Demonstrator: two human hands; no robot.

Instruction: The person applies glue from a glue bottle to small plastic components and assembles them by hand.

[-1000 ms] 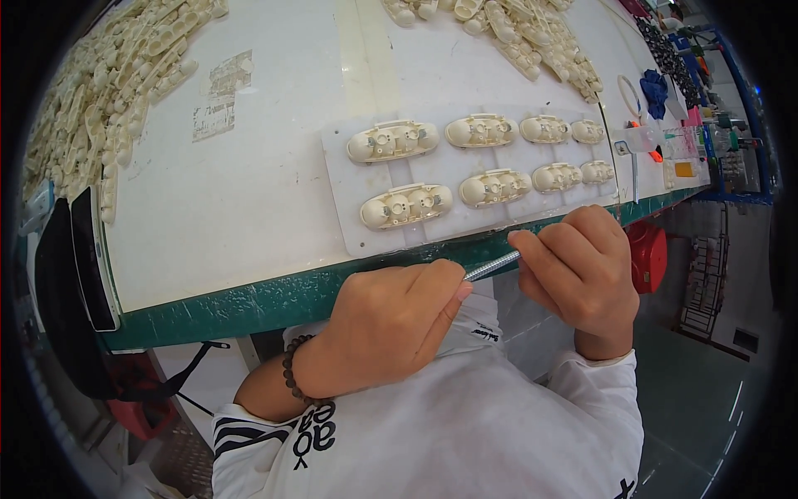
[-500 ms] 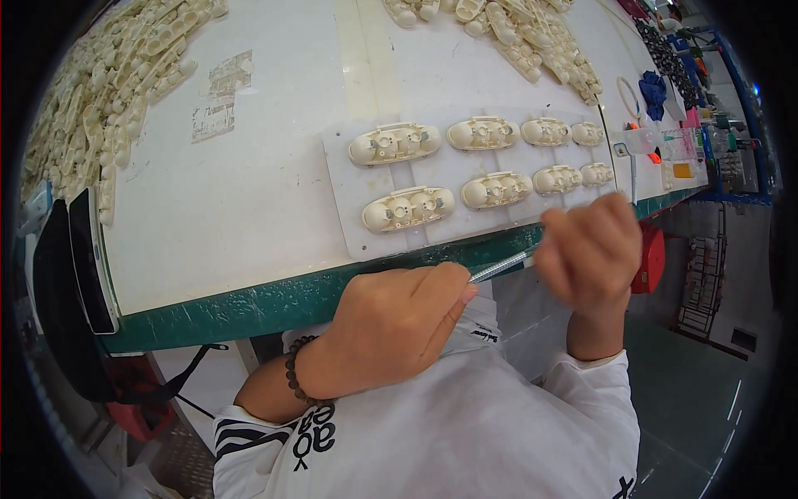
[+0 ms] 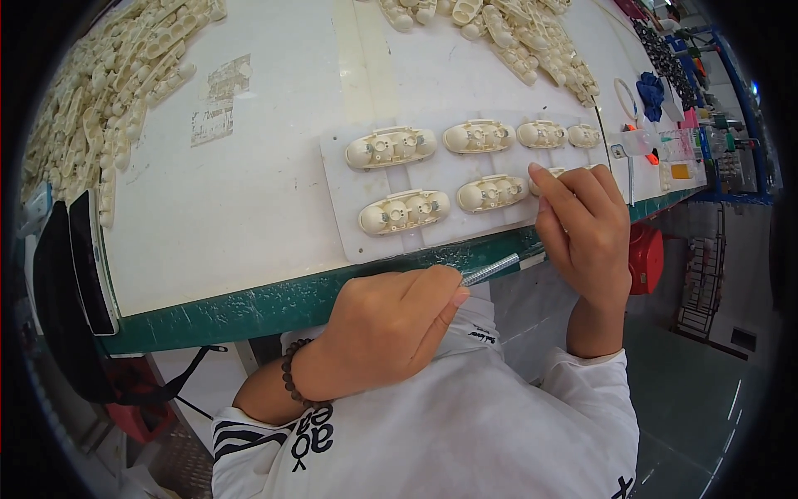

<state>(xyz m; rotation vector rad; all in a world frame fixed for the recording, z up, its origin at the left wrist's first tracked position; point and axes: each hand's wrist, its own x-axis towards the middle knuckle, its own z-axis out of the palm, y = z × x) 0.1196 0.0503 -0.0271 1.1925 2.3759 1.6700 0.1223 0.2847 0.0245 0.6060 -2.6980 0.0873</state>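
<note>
My left hand [image 3: 386,324], closed, grips a thin silvery ribbed rod [image 3: 492,270] whose free end points right, past the table's front edge. A pale tip shows at that end. Over the right part of a white board [image 3: 349,241] hovers my right hand [image 3: 586,224], fingers apart, index finger stretched out. Its fingertips are at the third cream plastic housing of the near row, which they mostly cover; I cannot tell whether they touch it. Two rows of these oval housings lie on the board, such as a near-row housing [image 3: 404,212] and a far-row housing [image 3: 391,148].
Heaps of cream plastic parts [image 3: 108,100] cover the table's far left, with another pile [image 3: 515,41] at the back. A dark flat device [image 3: 91,262] stands at the left edge. Blue cloth [image 3: 651,96] and small tools lie at right; a red stool [image 3: 646,258] is below.
My right hand has left the end of the rod and moved up over the board, its fingers opening out. My left hand stays nearly where it was, still holding the rod.
</note>
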